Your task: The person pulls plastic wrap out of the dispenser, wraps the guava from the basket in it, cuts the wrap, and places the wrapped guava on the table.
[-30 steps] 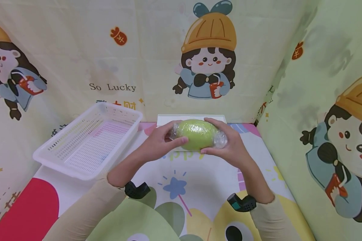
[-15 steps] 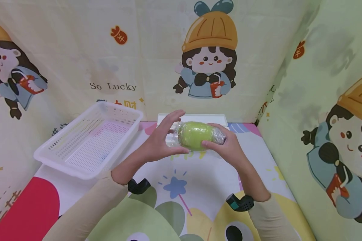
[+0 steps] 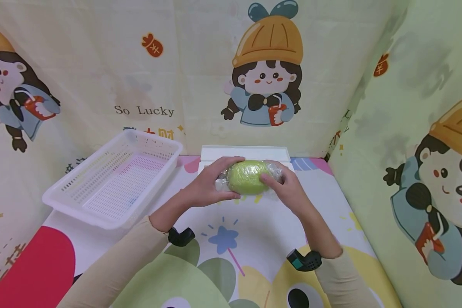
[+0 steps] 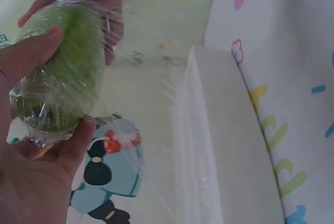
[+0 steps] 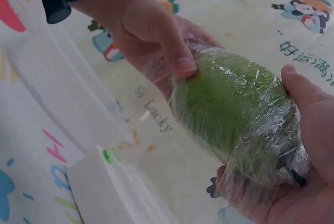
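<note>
A green oval fruit (image 3: 248, 177) wrapped in clear plastic film is held up between both hands, its long side running from left to right. The left hand (image 3: 209, 182) grips its left end, with the thumb (image 5: 182, 65) on the film in the right wrist view. On the opposite end, the right hand (image 3: 286, 184) holds the fruit with its thumb across the front. Loose, crumpled film (image 4: 44, 122) gathers at the ends. A short dark stem (image 5: 293, 172) shows through it in the right wrist view. Behind the hands stands a long white box (image 3: 244, 152), partly hidden by them.
A white perforated plastic basket (image 3: 111, 179) stands to the left on the table. The table carries a printed cloth (image 3: 254, 231) with cartoon figures. Printed sheets (image 3: 200, 77) form walls at the back and both sides.
The left hand has loosened and closed again on the fruit's left end. The right thumb has moved up onto the fruit's front, and the fruit has turned and sunk slightly.
</note>
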`<act>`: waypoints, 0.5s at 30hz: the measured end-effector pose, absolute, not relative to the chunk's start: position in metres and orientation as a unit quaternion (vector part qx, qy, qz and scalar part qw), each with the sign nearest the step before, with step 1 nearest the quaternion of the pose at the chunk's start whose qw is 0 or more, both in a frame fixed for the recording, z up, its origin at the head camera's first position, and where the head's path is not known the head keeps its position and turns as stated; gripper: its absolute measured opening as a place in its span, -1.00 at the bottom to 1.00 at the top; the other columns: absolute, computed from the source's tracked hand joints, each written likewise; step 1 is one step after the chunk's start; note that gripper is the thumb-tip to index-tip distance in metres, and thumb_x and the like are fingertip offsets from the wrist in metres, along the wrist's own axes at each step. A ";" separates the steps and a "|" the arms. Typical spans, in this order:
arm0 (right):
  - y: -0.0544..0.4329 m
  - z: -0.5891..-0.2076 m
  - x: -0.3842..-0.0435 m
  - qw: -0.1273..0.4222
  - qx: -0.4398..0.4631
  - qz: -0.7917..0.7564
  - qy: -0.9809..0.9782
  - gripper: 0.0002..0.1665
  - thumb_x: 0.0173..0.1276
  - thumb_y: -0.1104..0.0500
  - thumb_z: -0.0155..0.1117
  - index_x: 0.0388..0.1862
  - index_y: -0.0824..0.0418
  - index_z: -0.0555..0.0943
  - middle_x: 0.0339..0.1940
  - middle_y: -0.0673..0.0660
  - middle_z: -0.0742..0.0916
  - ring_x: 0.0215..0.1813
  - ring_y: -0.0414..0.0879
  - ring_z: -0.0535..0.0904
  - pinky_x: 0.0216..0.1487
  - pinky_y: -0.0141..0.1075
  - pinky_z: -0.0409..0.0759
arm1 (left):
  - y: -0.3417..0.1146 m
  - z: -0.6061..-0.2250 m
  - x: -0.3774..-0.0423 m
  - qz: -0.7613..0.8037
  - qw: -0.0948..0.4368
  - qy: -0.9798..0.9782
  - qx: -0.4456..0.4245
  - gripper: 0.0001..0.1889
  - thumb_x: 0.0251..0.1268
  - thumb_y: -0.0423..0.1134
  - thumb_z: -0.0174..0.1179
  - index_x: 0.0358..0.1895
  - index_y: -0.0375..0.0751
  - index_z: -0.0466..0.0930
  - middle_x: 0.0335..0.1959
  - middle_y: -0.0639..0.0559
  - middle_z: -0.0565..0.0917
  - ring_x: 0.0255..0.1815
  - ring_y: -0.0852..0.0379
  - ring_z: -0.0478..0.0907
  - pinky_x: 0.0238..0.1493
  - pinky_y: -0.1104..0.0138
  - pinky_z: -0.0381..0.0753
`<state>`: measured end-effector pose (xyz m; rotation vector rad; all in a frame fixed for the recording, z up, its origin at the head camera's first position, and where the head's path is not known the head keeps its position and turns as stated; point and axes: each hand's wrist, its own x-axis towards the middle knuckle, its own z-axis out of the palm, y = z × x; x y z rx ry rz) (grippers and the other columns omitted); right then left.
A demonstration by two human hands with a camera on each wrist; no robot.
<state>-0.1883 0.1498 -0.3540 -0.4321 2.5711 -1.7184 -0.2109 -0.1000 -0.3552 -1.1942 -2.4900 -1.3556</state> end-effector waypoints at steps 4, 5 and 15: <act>0.152 -0.358 -0.191 -0.007 -0.155 -0.543 0.825 -0.23 0.32 0.05 0.32 0.45 -0.13 0.23 0.30 0.13 0.49 0.16 0.08 0.51 0.03 -0.19 0.68 | -0.099 -0.359 -0.212 -0.460 -0.010 -0.813 -0.358 -0.13 0.01 -0.14 0.48 0.44 0.09 0.22 0.38 0.14 0.38 0.31 0.10 0.40 0.21 0.13 0.56; 0.152 -0.359 -0.192 -0.014 -0.164 -0.541 0.824 -0.15 0.28 0.08 0.37 0.47 -0.18 0.19 0.34 0.11 0.46 0.19 0.10 0.51 0.04 -0.16 0.68 | -0.098 -0.360 -0.212 -0.467 -0.024 -0.812 -0.348 -0.14 0.03 -0.13 0.47 0.44 0.11 0.22 0.37 0.14 0.38 0.29 0.10 0.41 0.20 0.13 0.57; 0.155 -0.372 -0.195 -0.083 -0.240 -0.470 0.845 0.13 -0.05 0.10 0.62 0.48 -0.19 0.22 0.53 -0.05 0.26 0.46 0.06 0.26 0.18 0.08 0.57 | -0.097 -0.371 -0.218 -0.539 -0.099 -0.792 -0.270 -0.20 0.20 -0.11 0.33 0.44 0.13 0.06 0.24 -0.03 0.39 0.10 0.01 0.51 0.08 0.19 0.65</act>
